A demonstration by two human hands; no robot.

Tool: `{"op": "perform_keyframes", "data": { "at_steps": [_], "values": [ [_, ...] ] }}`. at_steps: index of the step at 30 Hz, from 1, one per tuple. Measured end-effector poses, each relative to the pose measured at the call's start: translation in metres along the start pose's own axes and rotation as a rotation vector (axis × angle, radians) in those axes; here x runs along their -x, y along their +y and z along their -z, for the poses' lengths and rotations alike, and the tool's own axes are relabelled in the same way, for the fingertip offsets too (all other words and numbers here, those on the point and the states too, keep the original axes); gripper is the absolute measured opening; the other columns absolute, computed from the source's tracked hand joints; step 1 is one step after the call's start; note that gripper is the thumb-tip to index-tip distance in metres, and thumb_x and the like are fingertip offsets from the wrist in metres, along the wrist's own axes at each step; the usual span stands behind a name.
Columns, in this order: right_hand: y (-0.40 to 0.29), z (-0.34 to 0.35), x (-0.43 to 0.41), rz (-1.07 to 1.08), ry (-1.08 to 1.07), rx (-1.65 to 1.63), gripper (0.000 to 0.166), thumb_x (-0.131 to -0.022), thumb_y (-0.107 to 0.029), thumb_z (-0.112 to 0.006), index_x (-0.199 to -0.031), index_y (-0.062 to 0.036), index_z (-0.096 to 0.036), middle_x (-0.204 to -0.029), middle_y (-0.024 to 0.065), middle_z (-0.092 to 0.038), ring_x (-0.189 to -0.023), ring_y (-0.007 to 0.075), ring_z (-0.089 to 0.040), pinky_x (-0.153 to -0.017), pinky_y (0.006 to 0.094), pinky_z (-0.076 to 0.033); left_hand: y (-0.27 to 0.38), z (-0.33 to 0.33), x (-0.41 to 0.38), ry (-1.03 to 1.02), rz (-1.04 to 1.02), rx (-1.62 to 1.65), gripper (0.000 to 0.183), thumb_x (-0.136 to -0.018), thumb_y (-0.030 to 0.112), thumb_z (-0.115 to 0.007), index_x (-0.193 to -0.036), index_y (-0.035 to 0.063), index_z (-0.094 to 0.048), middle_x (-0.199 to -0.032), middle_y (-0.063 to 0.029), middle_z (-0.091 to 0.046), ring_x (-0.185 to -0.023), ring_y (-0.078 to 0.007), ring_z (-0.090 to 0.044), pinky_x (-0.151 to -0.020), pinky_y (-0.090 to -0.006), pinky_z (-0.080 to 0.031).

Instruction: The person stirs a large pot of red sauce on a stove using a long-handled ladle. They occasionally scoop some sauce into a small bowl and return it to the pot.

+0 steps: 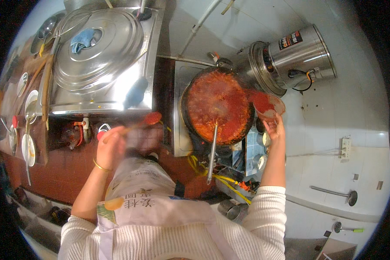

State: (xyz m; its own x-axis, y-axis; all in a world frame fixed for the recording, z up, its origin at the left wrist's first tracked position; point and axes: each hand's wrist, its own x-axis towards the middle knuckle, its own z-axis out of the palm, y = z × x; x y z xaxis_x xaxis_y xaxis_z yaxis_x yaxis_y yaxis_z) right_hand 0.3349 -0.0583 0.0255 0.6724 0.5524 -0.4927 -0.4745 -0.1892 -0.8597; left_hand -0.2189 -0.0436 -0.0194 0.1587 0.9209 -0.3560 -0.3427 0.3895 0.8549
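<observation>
My right hand (274, 127) holds a clear bowl (278, 104) of red powder (263, 102), tilted beside the rim of a large wok (195, 133). Red, bubbling sauce (217, 97) fills the wok, and a metal-handled utensil (213, 149) stands in it, its far end hidden by the sauce. To the left, my left hand (112, 146), blurred, grips the handle of a spoon (152, 118) whose bowl is red, seemingly with powder. That spoon is over the floor between the two cooking stations, away from the wok.
A big lidded steel pot (100, 61) with a blue cloth (83, 39) on its lid stands upper left. Behind the wok on the right is a steel cylinder (299, 55). Plates with ladles (29, 110) lie far left. Yellow hoses (229, 182) run below the wok.
</observation>
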Motion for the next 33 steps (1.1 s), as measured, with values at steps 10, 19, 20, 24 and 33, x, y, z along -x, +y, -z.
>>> {"op": "perform_keyframes", "data": {
  "at_steps": [10,19,20,24,33],
  "values": [
    [0.024,-0.002,0.012,-0.093,-0.181,0.116,0.035,-0.070,-0.020,-0.058,-0.100,-0.0072,-0.045,-0.098,0.0054,-0.048,-0.088,0.0206,-0.048,-0.077,0.0399,-0.045,0.004,-0.003,0.004,0.036,0.056,0.064,0.024,-0.077,0.017,-0.049,-0.096,0.0016,-0.049,-0.062,0.0002,-0.049,-0.048,-0.0056,-0.041,-0.041,-0.0167,-0.033],
    [0.026,0.015,0.044,-0.072,-0.169,0.168,0.038,-0.071,-0.021,-0.057,-0.104,-0.0095,-0.043,-0.097,0.0053,-0.049,-0.088,0.0192,-0.047,-0.079,0.0401,-0.043,0.002,-0.004,0.003,0.012,0.037,0.033,0.024,-0.077,0.017,-0.048,-0.095,0.0005,-0.050,-0.059,0.0016,-0.047,-0.046,-0.0049,-0.038,-0.040,-0.0165,-0.030],
    [0.028,0.011,0.041,-0.067,-0.168,0.136,0.038,-0.070,-0.021,-0.057,-0.104,-0.0095,-0.043,-0.095,0.0052,-0.049,-0.086,0.0191,-0.048,-0.079,0.0408,-0.043,0.001,-0.004,0.004,0.007,0.036,0.023,0.024,-0.078,0.017,-0.048,-0.095,0.0005,-0.050,-0.059,0.0017,-0.047,-0.046,-0.0049,-0.038,-0.040,-0.0164,-0.030],
    [0.030,-0.006,0.019,-0.056,-0.157,0.037,0.035,-0.070,-0.021,-0.058,-0.100,-0.0093,-0.045,-0.090,0.0049,-0.047,-0.082,0.0190,-0.047,-0.079,0.0432,-0.043,-0.005,0.000,0.003,-0.031,0.036,-0.026,0.030,-0.079,0.022,-0.046,-0.098,-0.0003,-0.049,-0.061,-0.0030,-0.049,-0.046,-0.0082,-0.041,-0.041,-0.0185,-0.033],
    [0.030,-0.003,0.042,-0.064,-0.284,0.107,0.031,-0.070,-0.017,-0.058,-0.096,-0.0073,-0.045,-0.095,0.0072,-0.046,-0.087,0.0208,-0.046,-0.077,0.0427,-0.044,0.000,-0.001,0.015,0.038,0.024,0.048,0.025,-0.077,0.019,-0.049,-0.095,0.0005,-0.051,-0.059,0.0013,-0.046,-0.047,-0.0055,-0.039,-0.041,-0.0174,-0.030]
  ]
}}
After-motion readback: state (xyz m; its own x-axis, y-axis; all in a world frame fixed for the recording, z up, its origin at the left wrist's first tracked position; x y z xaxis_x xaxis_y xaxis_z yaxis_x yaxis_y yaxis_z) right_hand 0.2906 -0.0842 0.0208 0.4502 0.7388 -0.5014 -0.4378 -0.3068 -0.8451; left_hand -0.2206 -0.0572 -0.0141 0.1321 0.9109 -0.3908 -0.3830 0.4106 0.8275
